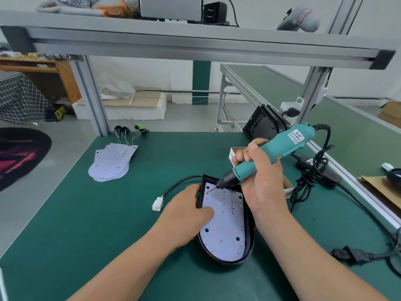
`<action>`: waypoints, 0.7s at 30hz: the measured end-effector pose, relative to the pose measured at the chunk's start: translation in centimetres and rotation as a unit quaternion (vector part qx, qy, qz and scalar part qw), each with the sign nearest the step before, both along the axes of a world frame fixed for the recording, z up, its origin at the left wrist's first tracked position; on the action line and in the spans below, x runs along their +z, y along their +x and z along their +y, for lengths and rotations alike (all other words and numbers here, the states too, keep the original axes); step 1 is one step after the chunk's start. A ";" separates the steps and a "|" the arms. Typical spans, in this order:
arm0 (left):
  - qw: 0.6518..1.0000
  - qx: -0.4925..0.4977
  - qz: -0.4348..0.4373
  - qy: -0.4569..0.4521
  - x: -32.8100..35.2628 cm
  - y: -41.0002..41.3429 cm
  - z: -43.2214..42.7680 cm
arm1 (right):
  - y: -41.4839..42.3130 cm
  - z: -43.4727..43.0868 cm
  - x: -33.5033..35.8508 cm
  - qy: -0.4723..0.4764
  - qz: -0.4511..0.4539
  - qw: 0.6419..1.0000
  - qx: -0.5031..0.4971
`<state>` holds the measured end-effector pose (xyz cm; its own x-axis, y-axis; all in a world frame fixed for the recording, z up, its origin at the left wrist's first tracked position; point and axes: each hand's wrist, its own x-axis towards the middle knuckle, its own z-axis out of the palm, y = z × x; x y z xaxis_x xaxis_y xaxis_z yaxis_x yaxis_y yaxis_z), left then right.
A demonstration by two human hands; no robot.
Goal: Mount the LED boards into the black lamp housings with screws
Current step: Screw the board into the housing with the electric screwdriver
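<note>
Screwdriver (271,155) gripped by right hand (262,183), bit at LED board's (225,227) far corner — left hand (186,213) clasps housing (250,246) rim.

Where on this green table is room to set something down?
Bare mat: left of the left hand, this side of the stack of boards, and between that stack and the box. Right of the lamp housing, cords crowd it.

Bare left hand (186,213), bare right hand (264,183), forearms bare

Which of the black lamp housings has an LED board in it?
The housing lying flat under the screwdriver, with the white LED board inside. The other housings stand on edge by the far post; the front one looks bare.
</note>
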<state>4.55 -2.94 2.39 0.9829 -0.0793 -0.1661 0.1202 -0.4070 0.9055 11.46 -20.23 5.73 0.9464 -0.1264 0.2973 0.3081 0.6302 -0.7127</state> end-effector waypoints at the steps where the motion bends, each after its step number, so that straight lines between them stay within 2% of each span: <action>1: 1.000 -0.001 -0.002 0.000 0.0 0.0 0.0 | 0.0 0.0 0.0 -0.003 0.000 1.000 -0.001; 6: 1.000 -0.008 -0.016 0.006 0.1 -0.1 -0.3 | 0.0 0.0 -0.1 -0.026 -0.014 1.000 0.001; 14: 1.000 -0.007 -0.026 0.004 -0.2 0.1 -0.3 | -0.8 0.7 0.5 -0.133 -0.091 0.986 0.049; 21: 1.000 -0.004 -0.025 -0.003 -0.1 0.0 -0.2 | -0.9 0.9 0.5 -0.176 -0.100 0.976 0.084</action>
<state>4.54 -3.10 2.26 0.9894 -0.0883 -0.1157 0.0708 -0.4028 0.9125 10.57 -19.36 6.23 0.8639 0.1689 0.4744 0.3762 0.4099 -0.8309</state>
